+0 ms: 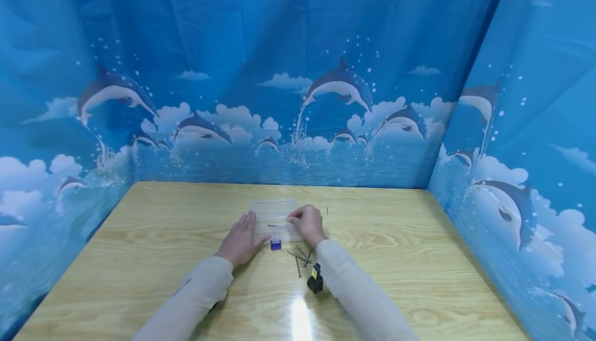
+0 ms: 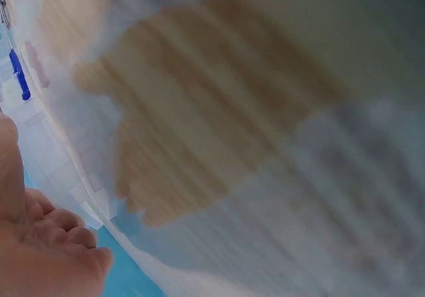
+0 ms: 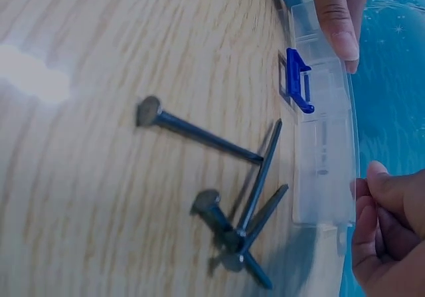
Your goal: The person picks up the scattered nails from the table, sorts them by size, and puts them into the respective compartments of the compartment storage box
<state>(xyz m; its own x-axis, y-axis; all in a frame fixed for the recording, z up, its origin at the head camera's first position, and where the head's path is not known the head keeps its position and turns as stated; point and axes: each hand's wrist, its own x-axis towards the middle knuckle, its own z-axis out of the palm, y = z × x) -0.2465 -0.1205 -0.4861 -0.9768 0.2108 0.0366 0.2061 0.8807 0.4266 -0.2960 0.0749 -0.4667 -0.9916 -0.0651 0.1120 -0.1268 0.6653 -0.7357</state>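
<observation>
A clear plastic box point(image 1: 274, 208) with a blue latch point(image 1: 276, 245) lies on the table, its lid apparently raised at the back. One thin dark nail point(image 1: 274, 225) lies inside it. My left hand point(image 1: 239, 240) rests along the box's left side with straight fingers, the thumb near the latch. At the right side of the box, my right hand point(image 1: 307, 223) has curled fingers, thumb and fingertips together by the rim. Whether they pinch anything is unclear, also in the right wrist view. Several loose steel nails point(image 3: 206, 137) lie in front of the box.
A black and yellow object point(image 1: 315, 280), perhaps a tape measure, stands beside my right sleeve. Another thin nail point(image 1: 327, 210) lies to the right of my right hand. Blue dolphin-print curtains point(image 1: 279, 72) border the wooden table point(image 1: 396, 258) behind and on both sides.
</observation>
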